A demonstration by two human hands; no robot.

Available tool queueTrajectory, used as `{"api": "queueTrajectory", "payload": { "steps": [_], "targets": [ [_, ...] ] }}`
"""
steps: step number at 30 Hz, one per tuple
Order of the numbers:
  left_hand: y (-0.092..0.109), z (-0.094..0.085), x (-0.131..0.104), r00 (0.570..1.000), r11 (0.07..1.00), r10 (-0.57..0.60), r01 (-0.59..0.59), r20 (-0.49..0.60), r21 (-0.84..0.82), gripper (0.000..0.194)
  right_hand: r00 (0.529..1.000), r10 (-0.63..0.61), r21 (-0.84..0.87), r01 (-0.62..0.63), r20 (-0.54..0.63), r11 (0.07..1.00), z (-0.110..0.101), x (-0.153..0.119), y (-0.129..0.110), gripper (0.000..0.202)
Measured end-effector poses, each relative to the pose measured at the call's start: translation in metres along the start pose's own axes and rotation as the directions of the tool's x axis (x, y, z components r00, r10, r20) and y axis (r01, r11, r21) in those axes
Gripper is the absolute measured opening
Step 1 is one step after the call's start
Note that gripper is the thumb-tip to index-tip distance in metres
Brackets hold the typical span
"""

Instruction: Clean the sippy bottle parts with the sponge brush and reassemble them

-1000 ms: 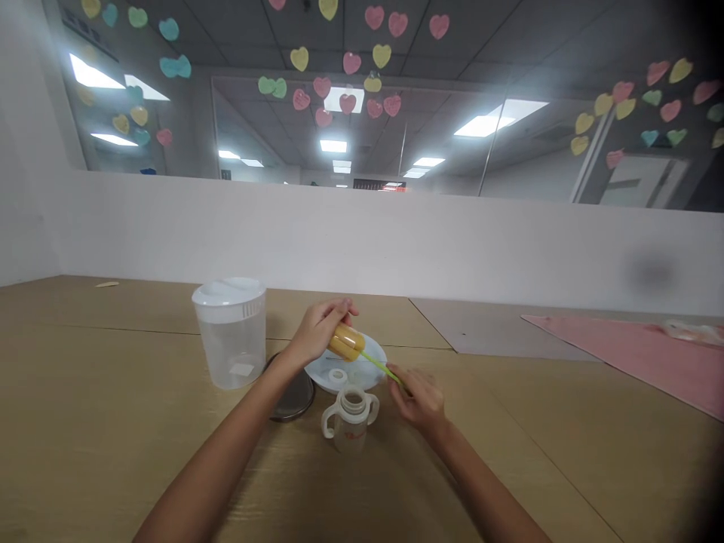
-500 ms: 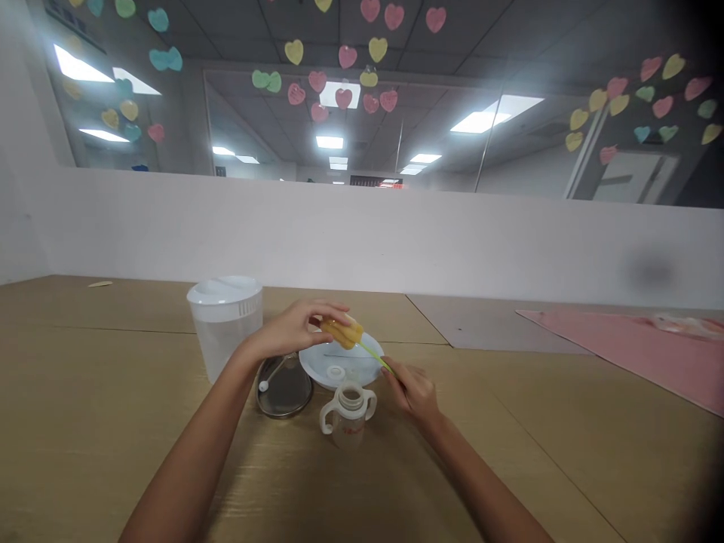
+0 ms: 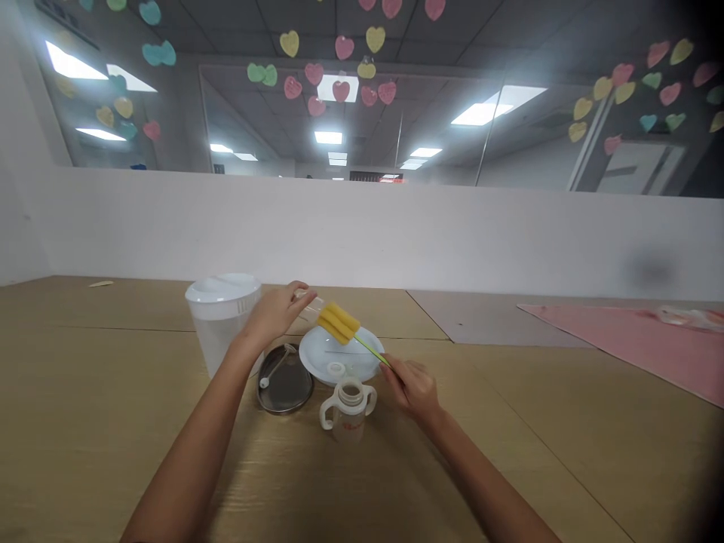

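Observation:
A clear cup-like piece [image 3: 310, 308] is held in my left hand [image 3: 277, 313], above and behind the white plate. My right hand [image 3: 412, 386] grips the green handle of a sponge brush, whose yellow head [image 3: 338, 323] is just outside the clear piece's mouth. Below them stands an uncapped bottle [image 3: 349, 411] with two white handles. The white plate [image 3: 317, 360] behind it holds a small white ring-like part [image 3: 335, 369]. To the left, a round metal tray [image 3: 291, 392] carries a thin straw piece [image 3: 277, 367] with a white end.
A white lidded bucket [image 3: 218, 328] stands at the left, close to my left forearm. Farther right lie a grey mat [image 3: 498, 320] and a pink cloth [image 3: 633, 339] with a clear plastic bag [image 3: 690, 318] on it. A white wall runs behind the table.
My left hand has moved left and back with the clear piece, and the yellow sponge head now shows outside it. My right hand has barely moved.

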State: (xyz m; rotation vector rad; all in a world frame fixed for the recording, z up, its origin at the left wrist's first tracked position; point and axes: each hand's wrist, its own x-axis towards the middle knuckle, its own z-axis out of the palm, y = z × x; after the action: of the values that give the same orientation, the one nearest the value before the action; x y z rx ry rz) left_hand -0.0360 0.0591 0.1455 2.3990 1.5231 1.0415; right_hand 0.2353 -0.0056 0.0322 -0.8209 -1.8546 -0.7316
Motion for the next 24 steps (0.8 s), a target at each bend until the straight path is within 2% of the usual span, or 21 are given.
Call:
{"api": "queueTrajectory", "payload": {
  "steps": [2, 4, 7, 11, 14, 18, 21, 24],
  "targets": [
    [-0.015, 0.004, 0.004, 0.999, 0.989, -0.025, 0.021, 0.027, 0.149, 0.054, 1.000, 0.009, 0.015, -0.009, -0.019, 1.000, 0.000, 0.000, 0.001, 0.018],
    [-0.028, 0.010, 0.007, 0.985, 0.968, -0.057, 0.015, 0.161, 0.252, 0.063, 1.000, 0.012, 0.021, -0.011, -0.028, 1.000, -0.001, 0.000, 0.001, 0.017],
    [-0.044, 0.026, 0.010, 0.922, 0.955, -0.103, -0.014, 0.373, 0.297, 0.074, 1.000, 0.001, 0.002, -0.001, -0.015, 1.000, -0.001, 0.000, 0.002, 0.017],
    [-0.057, 0.049, 0.012, 0.856, 0.946, -0.194, 0.036, 0.478, 0.321, 0.083, 1.000, 0.001, -0.047, -0.001, -0.002, 0.999, 0.001, -0.002, 0.004, 0.019],
    [-0.063, 0.061, 0.013, 0.818, 0.948, -0.223, 0.055, 0.530, 0.314, 0.090, 1.000, -0.002, -0.052, 0.002, -0.010, 0.999, 0.002, -0.002, 0.006, 0.019],
    [-0.064, 0.069, 0.013, 0.802, 0.956, -0.216, 0.058, 0.556, 0.288, 0.102, 1.000, -0.014, -0.051, 0.014, -0.010, 0.999, 0.002, -0.001, 0.006, 0.018],
    [-0.061, 0.068, 0.012, 0.812, 0.956, -0.214, 0.062, 0.542, 0.286, 0.108, 1.000, -0.016, -0.065, 0.016, 0.003, 0.998, 0.001, -0.001, 0.005, 0.019],
    [-0.053, 0.060, 0.011, 0.853, 0.965, -0.158, 0.027, 0.498, 0.260, 0.104, 1.000, -0.012, -0.075, 0.013, 0.016, 0.997, 0.000, -0.001, 0.005, 0.019]
  ]
}}
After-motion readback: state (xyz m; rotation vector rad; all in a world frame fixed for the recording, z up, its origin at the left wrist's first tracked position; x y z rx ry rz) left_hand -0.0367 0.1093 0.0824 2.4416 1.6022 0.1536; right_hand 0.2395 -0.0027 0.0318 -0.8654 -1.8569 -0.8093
